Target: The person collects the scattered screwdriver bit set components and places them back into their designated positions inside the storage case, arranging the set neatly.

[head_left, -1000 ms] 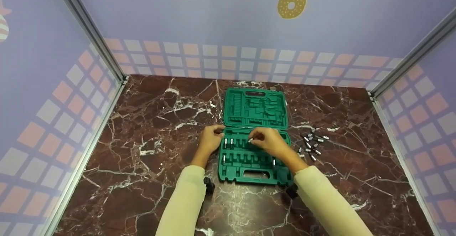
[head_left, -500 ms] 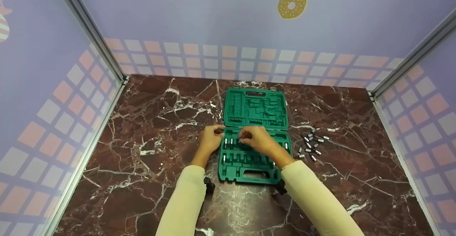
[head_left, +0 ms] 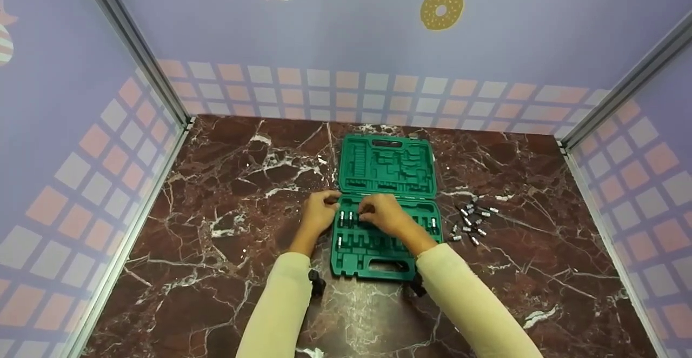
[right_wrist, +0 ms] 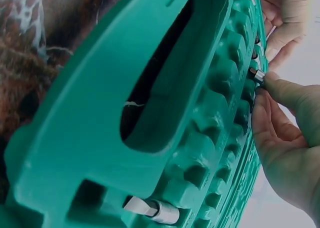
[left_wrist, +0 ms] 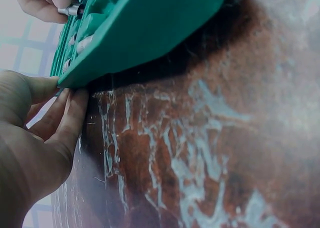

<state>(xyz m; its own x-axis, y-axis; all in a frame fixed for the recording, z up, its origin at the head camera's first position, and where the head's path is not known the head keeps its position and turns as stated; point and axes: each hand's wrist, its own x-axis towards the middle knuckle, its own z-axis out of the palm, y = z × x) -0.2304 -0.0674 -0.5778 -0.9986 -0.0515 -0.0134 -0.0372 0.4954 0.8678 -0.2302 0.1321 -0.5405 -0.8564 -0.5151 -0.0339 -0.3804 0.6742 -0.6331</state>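
A green plastic tool case (head_left: 354, 263) lies unfolded on the table, its lid (head_left: 386, 163) toward the back wall. My left hand (head_left: 319, 212) holds the case's left edge near the hinge, thumb (left_wrist: 42, 88) on the rim and fingertips against the side. Over the upper row of slots, my right hand (head_left: 384, 214) pinches a silver bit socket (right_wrist: 258, 75) with a dark tip between thumb and forefinger. Two more bit sockets (head_left: 346, 219) sit left of that hand. Another bit socket (head_left: 339, 240) stands in the lower row, and one (head_left: 433, 225) is at the right end.
Several loose bit sockets (head_left: 470, 223) lie in a pile right of the case. The table (head_left: 243, 304) is dark red with white marbling. Patterned panels (head_left: 303, 33) close it in at the back and both sides.
My right hand has moved left along the upper row with its bit socket, which now sits down at the slots. The socket at the right end came into sight. My left hand stays put.
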